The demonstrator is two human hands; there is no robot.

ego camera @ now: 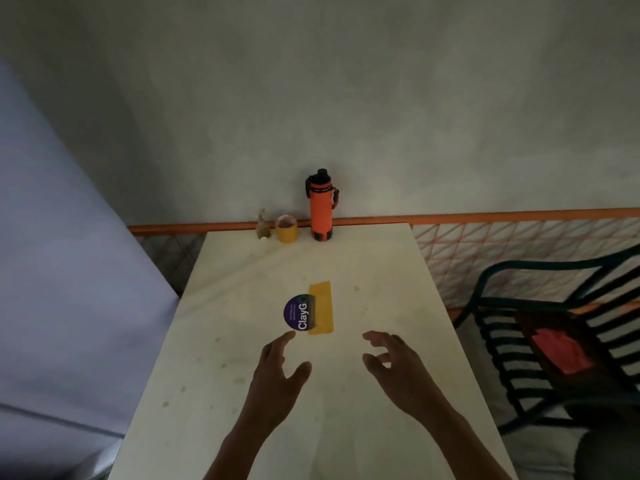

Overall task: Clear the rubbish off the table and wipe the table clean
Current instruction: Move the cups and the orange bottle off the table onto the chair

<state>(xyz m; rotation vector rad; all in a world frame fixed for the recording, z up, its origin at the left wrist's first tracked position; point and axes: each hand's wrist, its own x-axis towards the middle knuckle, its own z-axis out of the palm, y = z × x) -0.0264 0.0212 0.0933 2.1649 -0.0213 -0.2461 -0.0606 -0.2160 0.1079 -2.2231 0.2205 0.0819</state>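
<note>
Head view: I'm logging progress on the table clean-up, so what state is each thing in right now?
Left hand: open, over the table, holding nothing.
Right hand: open, fingers loosely curled, holding nothing.
Purple ClayG lid: flat, overlapping the yellow card.
Yellow card: flat on the table.
Orange bottle: upright, capped.
Yellow cup: upright.
Table: stained, not yet wiped.

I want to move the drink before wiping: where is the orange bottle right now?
In the head view the orange bottle stands upright at the table's far edge against the wall, just right of the small yellow cup.
</note>
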